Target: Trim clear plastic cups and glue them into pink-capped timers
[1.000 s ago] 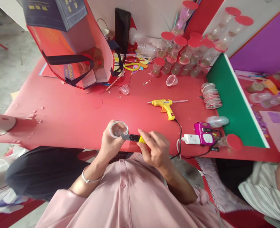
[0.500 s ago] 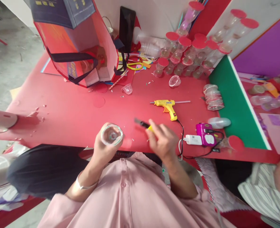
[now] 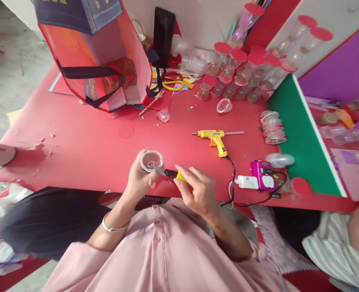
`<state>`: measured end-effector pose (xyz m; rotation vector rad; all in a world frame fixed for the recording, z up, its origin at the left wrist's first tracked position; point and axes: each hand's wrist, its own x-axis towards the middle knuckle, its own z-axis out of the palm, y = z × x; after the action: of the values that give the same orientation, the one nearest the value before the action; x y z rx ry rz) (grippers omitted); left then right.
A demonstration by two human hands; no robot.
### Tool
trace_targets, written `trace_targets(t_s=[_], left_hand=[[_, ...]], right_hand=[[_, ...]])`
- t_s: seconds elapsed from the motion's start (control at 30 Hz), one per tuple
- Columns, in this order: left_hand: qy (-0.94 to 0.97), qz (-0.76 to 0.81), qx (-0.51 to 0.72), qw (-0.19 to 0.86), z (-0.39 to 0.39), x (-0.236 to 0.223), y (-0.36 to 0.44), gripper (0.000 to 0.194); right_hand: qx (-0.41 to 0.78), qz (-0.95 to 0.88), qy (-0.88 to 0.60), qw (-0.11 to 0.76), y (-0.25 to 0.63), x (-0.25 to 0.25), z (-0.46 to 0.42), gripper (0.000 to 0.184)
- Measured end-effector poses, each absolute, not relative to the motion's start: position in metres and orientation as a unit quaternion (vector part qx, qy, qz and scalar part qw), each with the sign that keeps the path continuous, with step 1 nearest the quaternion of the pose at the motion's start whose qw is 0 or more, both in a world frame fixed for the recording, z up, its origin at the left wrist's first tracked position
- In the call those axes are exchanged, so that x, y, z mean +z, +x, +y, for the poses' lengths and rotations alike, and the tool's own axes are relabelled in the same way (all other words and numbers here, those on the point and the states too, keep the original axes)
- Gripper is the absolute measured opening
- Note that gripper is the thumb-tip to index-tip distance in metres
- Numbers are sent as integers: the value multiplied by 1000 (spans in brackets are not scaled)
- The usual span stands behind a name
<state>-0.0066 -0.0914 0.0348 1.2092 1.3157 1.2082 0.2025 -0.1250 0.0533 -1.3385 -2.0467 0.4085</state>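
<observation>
My left hand is wrapped round a small clear plastic cup, its round rim tilted up towards me. A yellow and black utility knife is gripped in my right hand. Its blade reaches the near right side of the cup's rim; whether it cuts in, I cannot tell. Beyond my right hand, a yellow hot glue gun lies on its side with a clear glue stick in its back. Two more clear cups, one by the bag and one farther right, lie on the table.
On the red table stand a large shopping bag, a dark phone and several hourglass-like cup pairs with red caps. Stacked lids rest by a green divider. A pink power adapter has cables. Another person's sleeve shows at right.
My left hand has moved the cup slightly right and away from me. My right hand has moved left, bringing the knife blade to the cup's rim.
</observation>
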Motion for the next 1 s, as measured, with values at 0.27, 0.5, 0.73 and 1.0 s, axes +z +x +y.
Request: trace_targets(t_s=[0.27,0.5,0.73,1.0], left_hand=[[514,621,468,363,-81,33,5,33],[509,595,491,380,-89,30,3,25],[511,545,497,441,-91,44,-1,26],[508,552,487,447,-99,53,-11,25]], right_hand=[[127,-782,-514,328,198,47,-124,38],[92,-793,-495,342,205,43,-122,38],[66,-797,-485,354,210,45,-121,38],[54,-803,-483,344,209,45,-119,40]])
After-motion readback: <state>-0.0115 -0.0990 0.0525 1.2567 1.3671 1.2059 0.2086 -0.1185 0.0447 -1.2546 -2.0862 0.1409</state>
